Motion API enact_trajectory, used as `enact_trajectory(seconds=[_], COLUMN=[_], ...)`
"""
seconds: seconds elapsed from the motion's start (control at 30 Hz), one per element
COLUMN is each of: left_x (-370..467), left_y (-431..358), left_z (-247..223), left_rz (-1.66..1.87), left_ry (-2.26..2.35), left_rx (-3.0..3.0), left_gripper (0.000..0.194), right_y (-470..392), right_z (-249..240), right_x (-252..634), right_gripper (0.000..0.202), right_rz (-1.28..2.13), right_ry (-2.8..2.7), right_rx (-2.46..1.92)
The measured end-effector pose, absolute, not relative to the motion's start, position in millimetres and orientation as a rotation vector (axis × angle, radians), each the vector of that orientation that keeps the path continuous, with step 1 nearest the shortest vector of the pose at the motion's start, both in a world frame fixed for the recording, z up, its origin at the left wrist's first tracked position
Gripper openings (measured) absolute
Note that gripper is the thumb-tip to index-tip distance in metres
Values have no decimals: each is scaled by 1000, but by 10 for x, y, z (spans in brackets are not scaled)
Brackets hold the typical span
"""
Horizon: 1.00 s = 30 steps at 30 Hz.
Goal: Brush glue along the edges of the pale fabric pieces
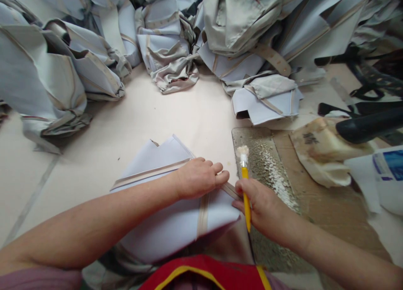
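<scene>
1. Sewn bundle (63,67), far left, on the pale, smooth counter (189,118): whitish panels with tan bands and crumpled grey-beige fabric, sagging in loose folds.
2. Panel piece (163,231), front of counter, directly before the wearer: off-white sheet, smooth-faced, notched at its far corner, crossed by tan bands. I judge it light, bendable yet springy, hardly fragile, perhaps a little slick on the flat face; best held at the banded edges, where the layers look thicker.
3. Left hand (204,178), laid over that piece: its grip is closed, fingers curled down on the banded edge.
4. Narrow strip (231,191), running between the two hands: flat, greyish, seemingly pliable; a fingertip pinch near its end should suit.
5. Brush (245,176), upright: slim yellow handle, pale metal collar, clotted whitish bristles. Likely very light; the handle is the clean place to hold.
6. Right hand (264,202): grip clamped on the brush handle, fingertips also at the strip's end.
7. Slab (267,164): flat, rounded corner, crusted grey-green, with white, grainy residue.
8. Cardboard (317,197), brown and flat, beside the slab.
9. Black handle (368,124), a thick smooth cylinder; what it belongs to, I cannot tell.
10. White container (390,189), blue-labelled, partly cut off from sight.
</scene>
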<state>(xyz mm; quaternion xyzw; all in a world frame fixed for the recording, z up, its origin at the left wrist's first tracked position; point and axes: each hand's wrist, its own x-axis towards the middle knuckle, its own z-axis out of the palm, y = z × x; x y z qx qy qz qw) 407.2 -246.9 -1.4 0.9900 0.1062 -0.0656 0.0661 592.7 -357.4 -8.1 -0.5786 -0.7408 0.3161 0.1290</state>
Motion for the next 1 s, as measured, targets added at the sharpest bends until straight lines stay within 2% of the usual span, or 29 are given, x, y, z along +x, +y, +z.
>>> enact_trajectory(seconds=[0.1,0.3,0.43,0.57,0.77,1.0], left_x=[4072,4159,4245,4312,4359,4377], left_y=[-2447,-2407,-2384,-2333,-2323,-2325], left_z=[-36,-126,-307,-523,-703,-828], left_rz=[-214,-290,-323,-293,-244,-232], left_ry=[187,92,83,4,-108,-110], left_rx=[3043,3038,3008,2968,2950,2968], left_gripper=[18,17,22,14,12,13], right_y=[-3565,-3563,-3499,-3444,-3466,-3435], right_z=[-148,-298,-452,-656,-858,-873], right_x=[5917,5919,5918,5921,5879,5812], right_gripper=[20,12,10,11,14,18], right_rz=[957,822,903,965,828,753], right_ry=[-2118,-2262,-2252,-2237,-2346,-2384], right_rx=[-1721,-1726,-1785,-1828,-1826,-1977])
